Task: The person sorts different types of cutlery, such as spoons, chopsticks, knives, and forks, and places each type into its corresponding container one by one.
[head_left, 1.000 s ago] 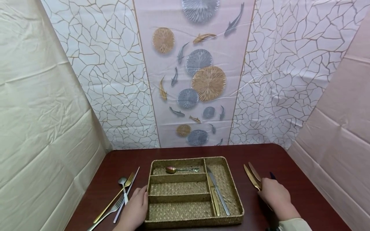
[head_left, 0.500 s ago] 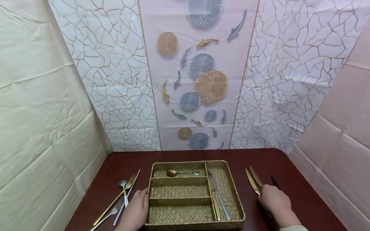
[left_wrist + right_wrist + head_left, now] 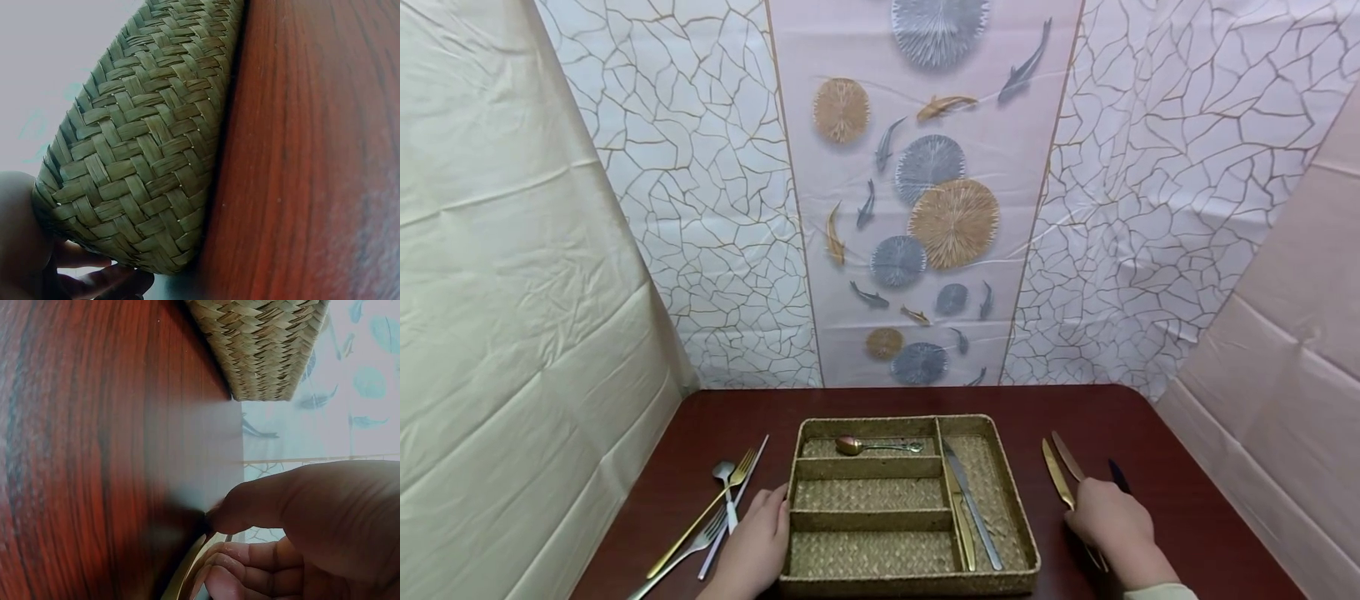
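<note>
My left hand (image 3: 751,542) holds the left side of a woven tray (image 3: 910,585). In the left wrist view its thumb lies at the rim and its fingers bend round the tray's corner. Right of the tray, my right hand (image 3: 1112,523) pinches a gold knife (image 3: 1057,473) low over the table. The right wrist view shows thumb and fingertips closing on that knife (image 3: 190,565). A copper-coloured knife (image 3: 1067,455) lies close beside it, its handle hidden under the hand. A dark knife (image 3: 1118,476) shows partly behind the same hand.
In the tray are a small spoon (image 3: 852,446), a silver knife (image 3: 976,508) and a gold-coloured knife (image 3: 964,533). Left of it lie a gold fork (image 3: 703,512), silver fork (image 3: 702,540), spoon (image 3: 725,472) and thin light-coloured utensil (image 3: 748,483). Curtains surround the dark table (image 3: 737,408).
My right hand has drawn slightly toward me, and more of the copper-coloured blade shows. The left hand stays at the tray. The head view has shifted a little.
</note>
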Demonstrator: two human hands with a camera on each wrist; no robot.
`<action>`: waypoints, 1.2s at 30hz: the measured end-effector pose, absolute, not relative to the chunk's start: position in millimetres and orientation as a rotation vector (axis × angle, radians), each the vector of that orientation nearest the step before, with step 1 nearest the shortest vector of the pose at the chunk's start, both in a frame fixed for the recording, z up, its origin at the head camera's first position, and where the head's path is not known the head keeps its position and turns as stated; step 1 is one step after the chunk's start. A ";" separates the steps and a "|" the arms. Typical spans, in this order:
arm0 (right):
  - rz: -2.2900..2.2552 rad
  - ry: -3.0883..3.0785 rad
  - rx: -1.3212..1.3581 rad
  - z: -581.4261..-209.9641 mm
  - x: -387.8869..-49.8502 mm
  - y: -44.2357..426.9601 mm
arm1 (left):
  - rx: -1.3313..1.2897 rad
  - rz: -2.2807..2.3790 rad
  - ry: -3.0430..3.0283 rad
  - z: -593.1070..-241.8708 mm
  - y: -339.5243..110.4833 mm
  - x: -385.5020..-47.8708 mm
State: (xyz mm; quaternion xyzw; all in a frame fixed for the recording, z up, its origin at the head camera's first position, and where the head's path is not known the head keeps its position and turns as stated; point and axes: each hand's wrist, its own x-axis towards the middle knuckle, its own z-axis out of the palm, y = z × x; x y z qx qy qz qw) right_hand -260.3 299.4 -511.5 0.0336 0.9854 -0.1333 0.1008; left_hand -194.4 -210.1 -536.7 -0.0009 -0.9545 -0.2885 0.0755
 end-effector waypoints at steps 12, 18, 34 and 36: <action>-0.486 2.932 0.073 -501.2 -260.5 292.0 | -0.051 -0.814 -2.784 -534.9 -208.6 -192.6; -0.497 2.999 0.045 -494.8 -260.5 283.6 | -0.042 -0.831 -2.814 -534.7 -208.9 -192.9; -0.608 3.048 0.007 -470.8 -257.9 264.2 | -0.017 -0.847 -2.847 -535.2 -209.0 -192.2; -0.616 3.056 -0.007 -465.6 -257.6 259.9 | -0.020 -0.844 -2.845 -534.5 -208.4 -192.4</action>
